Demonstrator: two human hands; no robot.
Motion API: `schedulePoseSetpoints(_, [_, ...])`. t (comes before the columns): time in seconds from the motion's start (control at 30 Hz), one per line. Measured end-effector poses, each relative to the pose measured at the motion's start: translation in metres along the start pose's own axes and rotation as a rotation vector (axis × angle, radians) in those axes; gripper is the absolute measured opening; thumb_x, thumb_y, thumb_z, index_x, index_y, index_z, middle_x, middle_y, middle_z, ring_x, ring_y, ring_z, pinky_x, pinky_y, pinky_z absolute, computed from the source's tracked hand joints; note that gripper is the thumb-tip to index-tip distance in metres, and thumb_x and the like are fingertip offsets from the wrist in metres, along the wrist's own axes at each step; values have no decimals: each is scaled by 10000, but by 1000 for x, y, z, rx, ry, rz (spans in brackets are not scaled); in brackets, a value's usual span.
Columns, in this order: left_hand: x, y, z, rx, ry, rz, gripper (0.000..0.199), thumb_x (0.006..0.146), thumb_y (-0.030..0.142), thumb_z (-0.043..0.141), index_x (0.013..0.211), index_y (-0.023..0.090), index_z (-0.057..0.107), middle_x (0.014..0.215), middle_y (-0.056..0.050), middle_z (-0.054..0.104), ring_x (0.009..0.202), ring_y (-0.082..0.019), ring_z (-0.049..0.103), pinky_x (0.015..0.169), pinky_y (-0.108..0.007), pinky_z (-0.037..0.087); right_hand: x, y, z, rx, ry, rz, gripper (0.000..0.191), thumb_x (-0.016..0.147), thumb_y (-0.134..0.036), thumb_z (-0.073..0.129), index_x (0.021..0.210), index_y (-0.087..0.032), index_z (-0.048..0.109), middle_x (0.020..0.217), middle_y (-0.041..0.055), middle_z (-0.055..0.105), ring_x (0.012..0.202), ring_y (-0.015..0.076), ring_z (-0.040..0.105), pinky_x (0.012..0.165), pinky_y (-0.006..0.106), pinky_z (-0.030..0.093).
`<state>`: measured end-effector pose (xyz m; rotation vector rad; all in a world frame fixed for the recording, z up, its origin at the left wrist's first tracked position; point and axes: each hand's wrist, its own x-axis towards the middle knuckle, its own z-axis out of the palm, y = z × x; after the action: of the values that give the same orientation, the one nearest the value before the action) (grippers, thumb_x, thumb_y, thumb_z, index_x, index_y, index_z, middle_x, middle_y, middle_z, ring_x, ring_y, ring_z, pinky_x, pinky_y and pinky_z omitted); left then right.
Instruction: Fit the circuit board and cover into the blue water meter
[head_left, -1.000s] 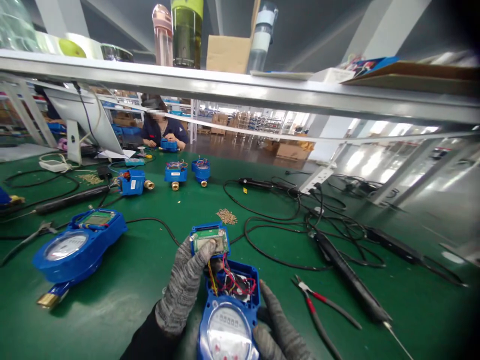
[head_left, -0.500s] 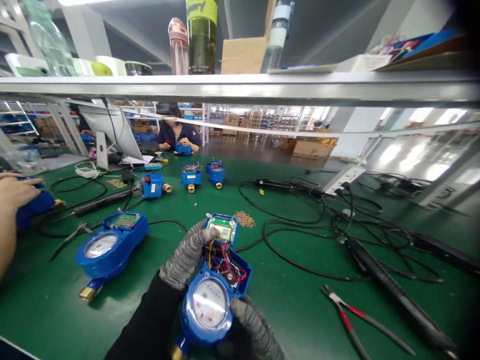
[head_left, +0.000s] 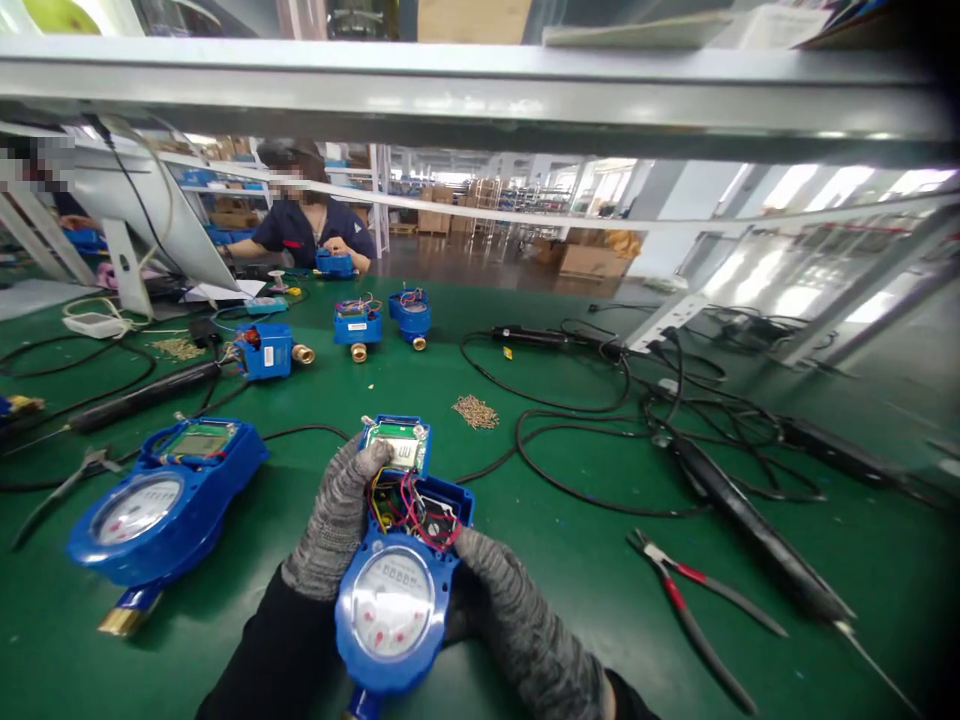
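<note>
An opened blue water meter (head_left: 394,605) with a round dial lies between my two gloved hands, its red and yellow wires showing. My left hand (head_left: 337,510) grips the raised display cover (head_left: 397,448), thumb on the circuit board beside the small screen. Along the meter's right side, my right hand (head_left: 499,580) holds the blue housing, thumb at the edge of the wire compartment; its other fingers are mostly hidden below. Both hands wear grey knitted gloves. Just beyond the cover sits a pile of small screws (head_left: 475,411) on the green table (head_left: 570,590).
Another blue meter (head_left: 169,500) and pliers (head_left: 60,492) lie left. Red-handled pliers (head_left: 697,610), a black soldering iron (head_left: 757,530) and looped cables are right. Several meters stand farther back. A co-worker (head_left: 307,215) sits across, below a metal shelf (head_left: 480,90).
The view has tilted down and shifted. My right hand has moved up the meter's side to the wire compartment. The hand at the far left has left view, and the co-worker's arm reaches out sideways.
</note>
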<state>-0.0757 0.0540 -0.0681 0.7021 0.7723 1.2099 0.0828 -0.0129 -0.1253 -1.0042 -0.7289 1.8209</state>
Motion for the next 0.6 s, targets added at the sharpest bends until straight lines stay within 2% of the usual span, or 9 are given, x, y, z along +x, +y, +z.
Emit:
schedulePoseSetpoints(0.1, [-1,4,1,-68,15,-67,304,857,365,708,1055,136,723,806,-54,763,720,-214,734,695,-305,583,-7,0,0,23,-63,23,625,925,-634,570,1285,-126,619,1019,144,734,831,264,733,692,377,604])
schedulePoseSetpoints(0.17, [-1,6,1,-114,36,-102,217,839,330,713,927,133,736,781,-50,761,695,-192,721,683,-280,573,-17,-9,-3,-51,-118,56,566,962,-629,519,1179,-127,666,932,123,740,806,242,734,702,346,596])
schedulePoseSetpoints(0.23, [-1,6,0,-156,38,-127,185,816,314,713,823,130,732,729,-49,750,659,-184,708,672,-275,568,-33,-23,-17,-258,-169,60,530,975,-627,504,1067,-145,705,884,117,746,808,238,737,757,356,597])
schedulePoseSetpoints(0.27, [0,6,-1,-169,22,-135,187,803,312,709,800,126,732,702,-52,742,645,-190,704,667,-284,569,-42,-31,-29,-434,-172,23,469,962,-594,554,1099,-173,707,1018,131,747,910,268,733,838,406,593])
schedulePoseSetpoints(0.3, [1,6,-2,-174,-2,-136,197,796,314,702,806,121,737,688,-58,737,639,-200,702,664,-296,571,-51,-39,-45,-640,-92,-58,459,908,-590,639,1179,-223,696,1130,124,733,1037,289,707,921,432,573])
schedulePoseSetpoints(0.37, [3,6,-5,-158,-55,-126,244,807,332,680,867,106,751,704,-74,739,651,-219,704,663,-317,572,-69,-55,-90,-997,216,-217,545,859,-641,655,1288,-305,651,1312,103,667,1228,336,615,1015,503,528])
schedulePoseSetpoints(0.47, [6,5,-10,-77,-112,-58,269,846,346,676,925,100,753,782,-85,747,679,-207,697,666,-300,562,-89,-72,-174,-1453,621,-400,757,787,-712,662,1389,-260,585,1364,137,623,1280,422,555,1072,657,433])
schedulePoseSetpoints(0.53, [8,5,-12,-11,-134,14,240,839,336,713,906,109,749,804,-71,743,672,-180,680,644,-267,543,-99,-77,-228,-1691,631,-446,823,773,-732,646,1386,-184,595,1399,175,588,1298,446,530,1074,663,430])
schedulePoseSetpoints(0.6, [9,4,-12,16,-122,77,230,821,327,747,907,113,749,812,-58,739,661,-159,664,623,-245,523,-107,-76,-269,-1821,542,-392,788,758,-716,665,1366,-216,621,1350,141,635,1175,422,635,961,620,552])
